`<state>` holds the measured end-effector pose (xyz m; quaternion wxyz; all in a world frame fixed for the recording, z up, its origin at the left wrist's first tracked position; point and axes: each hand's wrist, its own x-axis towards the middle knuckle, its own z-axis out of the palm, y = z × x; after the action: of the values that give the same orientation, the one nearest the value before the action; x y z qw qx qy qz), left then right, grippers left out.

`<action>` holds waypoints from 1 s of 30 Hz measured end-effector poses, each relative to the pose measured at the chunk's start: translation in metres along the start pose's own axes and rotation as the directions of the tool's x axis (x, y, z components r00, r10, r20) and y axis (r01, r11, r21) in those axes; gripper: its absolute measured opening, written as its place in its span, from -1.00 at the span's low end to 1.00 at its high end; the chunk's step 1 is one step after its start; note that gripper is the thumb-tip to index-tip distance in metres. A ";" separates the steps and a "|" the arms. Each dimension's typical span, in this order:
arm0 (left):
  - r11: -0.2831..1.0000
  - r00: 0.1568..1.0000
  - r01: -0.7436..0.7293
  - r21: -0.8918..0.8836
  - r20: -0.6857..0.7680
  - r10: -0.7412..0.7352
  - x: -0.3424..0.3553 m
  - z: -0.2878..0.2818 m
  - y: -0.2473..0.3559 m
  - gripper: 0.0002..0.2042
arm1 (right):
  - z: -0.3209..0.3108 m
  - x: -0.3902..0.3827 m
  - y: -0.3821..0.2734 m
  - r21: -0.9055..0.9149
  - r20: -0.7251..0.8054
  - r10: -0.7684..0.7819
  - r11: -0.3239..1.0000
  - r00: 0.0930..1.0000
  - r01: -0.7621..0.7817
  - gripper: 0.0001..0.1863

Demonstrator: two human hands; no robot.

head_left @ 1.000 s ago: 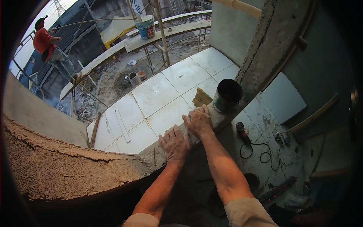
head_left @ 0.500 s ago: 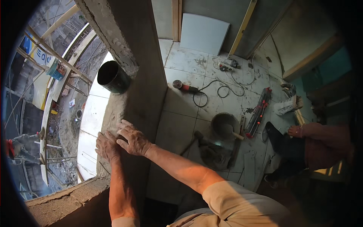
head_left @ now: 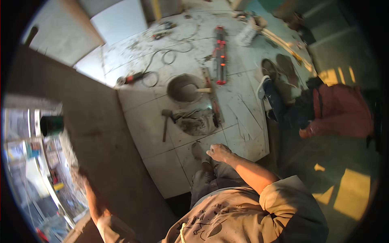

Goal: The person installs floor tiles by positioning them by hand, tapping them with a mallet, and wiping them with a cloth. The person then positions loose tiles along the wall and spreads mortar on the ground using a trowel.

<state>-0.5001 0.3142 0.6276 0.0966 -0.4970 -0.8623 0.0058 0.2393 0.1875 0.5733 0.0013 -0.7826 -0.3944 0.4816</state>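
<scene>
My left hand (head_left: pixel 80 177) lies against the rough edge of the window-opening ledge (head_left: pixel 69 154); its fingers are blurred and partly hidden. Farther along that ledge stands a dark green cylindrical container (head_left: pixel 52 126). My right hand (head_left: pixel 219 152) hangs over my lap and foot, fingers curled in, with nothing visible in it. Beyond it on the tiled floor lie a crumpled grey cloth or sack (head_left: pixel 196 122), a mallet (head_left: pixel 165 117) and a long straight bar (head_left: pixel 213 99). A round bucket (head_left: pixel 170 90) holds grey material and a wooden-handled tool.
An angle grinder (head_left: pixel 131 78) lies with its cord looped on the floor. Past the bucket is a long red-and-black tool (head_left: pixel 220 56). At right sits a person in a red top (head_left: pixel 340 107). A white panel (head_left: pixel 121 22) leans at the back; tile strips (head_left: pixel 245 113) lie nearer.
My view has swung right. My right hand has left the ledge, moved over my lap and curled its fingers. The left hand stays by the ledge, now near the view's left side.
</scene>
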 end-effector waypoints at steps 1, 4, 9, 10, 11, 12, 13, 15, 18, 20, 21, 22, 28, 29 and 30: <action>0.992 0.998 0.015 0.129 -0.058 -0.008 0.013 0.018 0.028 -0.43 | -0.002 -0.005 0.017 0.037 -0.031 0.022 0.999 0.999 -0.020 -0.58; 0.870 0.971 0.092 0.485 -0.236 0.029 0.032 0.066 0.138 -0.41 | -0.016 -0.035 0.077 0.111 -0.213 0.148 0.986 0.966 -0.126 -0.58; 0.957 0.958 -0.287 -0.035 0.001 0.287 -0.167 0.028 0.371 -0.41 | 0.002 -0.103 0.187 0.317 -0.227 0.545 0.825 0.807 -0.468 -0.53; 0.911 0.896 -0.374 -0.172 0.187 0.403 -0.197 0.015 0.372 -0.43 | 0.010 -0.108 0.195 0.325 -0.233 0.578 0.804 0.782 -0.498 -0.50; 0.853 0.786 -0.457 -0.253 0.333 0.520 -0.230 0.001 0.376 -0.47 | 0.021 -0.111 0.203 0.350 -0.229 0.587 0.794 0.776 -0.497 -0.50; 0.783 0.632 -0.392 -0.483 0.476 0.611 -0.235 0.021 0.367 -0.51 | 0.031 -0.108 0.201 0.339 -0.177 0.569 0.801 0.803 -0.493 -0.46; 0.689 0.428 -0.259 -0.676 0.559 0.710 -0.243 0.041 0.362 -0.54 | 0.038 -0.108 0.201 0.328 -0.126 0.556 0.805 0.822 -0.494 -0.41; 0.721 0.280 -0.283 -0.633 0.664 0.693 -0.266 0.042 0.385 -0.59 | 0.059 -0.118 0.206 0.453 -0.142 0.580 0.758 0.802 -0.468 -0.42; 0.721 0.148 -0.243 -0.649 0.710 0.689 -0.290 0.016 0.410 -0.65 | 0.069 -0.134 0.200 0.544 -0.112 0.550 0.731 0.828 -0.412 -0.45; 0.622 0.123 -0.133 -0.772 0.609 0.783 -0.301 -0.017 0.425 -0.65 | 0.075 -0.150 0.203 0.577 -0.145 0.521 0.735 0.841 -0.356 -0.48; 0.603 0.111 -0.158 -0.782 0.592 0.798 -0.303 -0.023 0.429 -0.65 | 0.079 -0.157 0.205 0.601 -0.157 0.529 0.721 0.834 -0.344 -0.48; 0.632 0.154 -0.188 -0.752 0.613 0.775 -0.301 -0.027 0.432 -0.64 | 0.084 -0.165 0.206 0.636 -0.165 0.533 0.700 0.830 -0.324 -0.50; 0.702 0.157 -0.392 -0.595 0.708 0.688 -0.339 -0.068 0.445 -0.56 | 0.147 -0.196 0.259 0.651 -0.335 0.617 0.698 0.712 -0.299 -0.62; 0.705 0.119 -0.439 -0.558 0.741 0.660 -0.354 -0.080 0.448 -0.57 | 0.164 -0.199 0.274 0.681 -0.340 0.636 0.675 0.692 -0.285 -0.62; 0.700 0.074 -0.492 -0.518 0.776 0.626 -0.371 -0.089 0.453 -0.57 | 0.190 -0.206 0.297 0.687 -0.322 0.658 0.657 0.680 -0.311 -0.61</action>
<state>0.0844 0.2172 0.6073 -0.4466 -0.6954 -0.4944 0.2693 0.2330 -0.2161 0.5131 0.2173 -0.9240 0.0255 0.3136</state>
